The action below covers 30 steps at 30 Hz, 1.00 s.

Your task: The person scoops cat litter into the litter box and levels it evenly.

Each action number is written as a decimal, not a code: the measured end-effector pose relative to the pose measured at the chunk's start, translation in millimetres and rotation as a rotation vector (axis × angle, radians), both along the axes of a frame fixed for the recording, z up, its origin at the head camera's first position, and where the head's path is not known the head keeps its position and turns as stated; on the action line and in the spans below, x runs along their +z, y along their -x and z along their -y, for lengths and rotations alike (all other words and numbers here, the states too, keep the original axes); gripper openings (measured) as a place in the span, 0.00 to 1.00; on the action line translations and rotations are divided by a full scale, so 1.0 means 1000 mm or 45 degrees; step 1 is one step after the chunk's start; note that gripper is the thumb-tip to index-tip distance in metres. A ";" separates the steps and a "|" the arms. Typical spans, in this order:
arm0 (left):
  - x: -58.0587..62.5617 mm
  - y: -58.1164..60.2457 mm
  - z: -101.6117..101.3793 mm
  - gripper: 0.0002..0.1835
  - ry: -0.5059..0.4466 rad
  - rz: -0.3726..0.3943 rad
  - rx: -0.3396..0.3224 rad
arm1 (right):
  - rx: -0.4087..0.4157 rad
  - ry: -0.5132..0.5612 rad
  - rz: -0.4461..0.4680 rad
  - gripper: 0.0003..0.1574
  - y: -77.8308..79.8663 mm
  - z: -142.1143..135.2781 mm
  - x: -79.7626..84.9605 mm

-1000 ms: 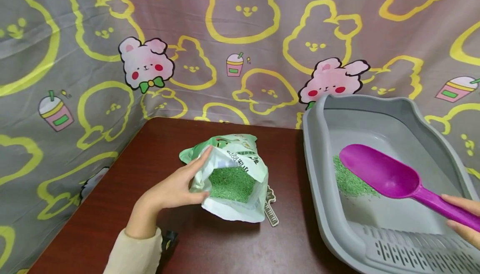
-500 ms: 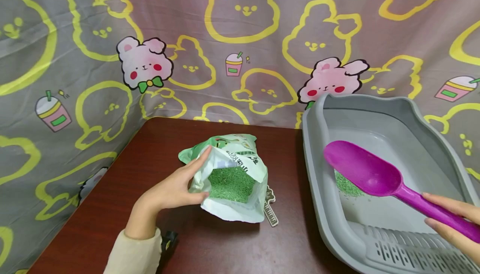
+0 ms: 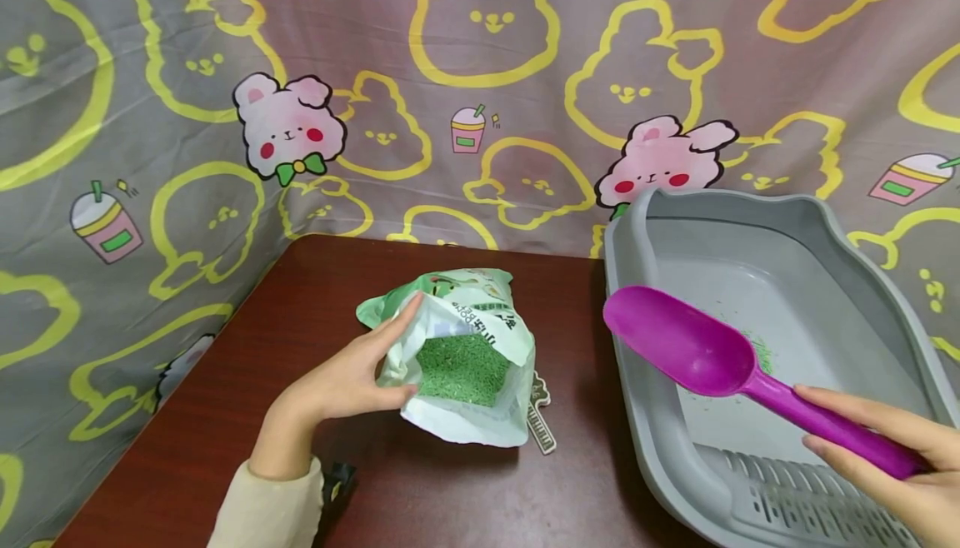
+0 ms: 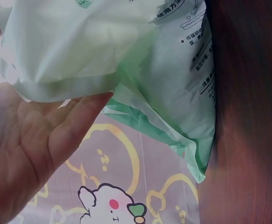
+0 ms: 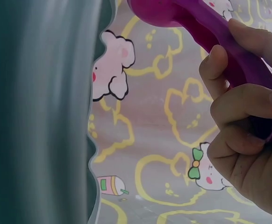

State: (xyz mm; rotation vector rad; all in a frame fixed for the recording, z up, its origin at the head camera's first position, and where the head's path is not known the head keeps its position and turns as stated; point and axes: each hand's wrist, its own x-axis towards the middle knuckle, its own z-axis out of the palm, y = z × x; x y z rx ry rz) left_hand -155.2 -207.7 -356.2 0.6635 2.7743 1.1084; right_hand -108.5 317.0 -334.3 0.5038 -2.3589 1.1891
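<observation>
My left hand (image 3: 348, 381) holds the side of a green-and-white bag (image 3: 476, 427) at its mouth, thumb low and index finger along the upper edge. Green litter pellets (image 3: 461, 369) show inside. In the left wrist view, the bag's white side (image 4: 66, 51) hides some of the fingers. A purple scoop (image 3: 690, 348) is in my right hand (image 3: 892, 456), fingers wrapped round its handle. Its bowl looks bare and overlaps the left rim of a grey litter box (image 3: 637, 398). Behind the scoop, some spilled green pellets (image 3: 761, 352) lie on the box floor.
A flat piece with a keyboard-like pattern (image 3: 543, 423) lies half under the bag on the brown table (image 3: 570, 331). Close to my left sleeve is a small black object (image 3: 339, 481). A patterned curtain (image 3: 517, 48) hangs behind the table.
My right hand and the scoop have moved left, from over the pellets inside the litter box to its left rim. The left hand and bag stay put.
</observation>
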 end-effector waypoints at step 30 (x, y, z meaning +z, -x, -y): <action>-0.002 0.001 0.000 0.60 0.016 -0.005 -0.005 | 0.113 -0.195 -0.069 0.40 -0.002 0.053 0.005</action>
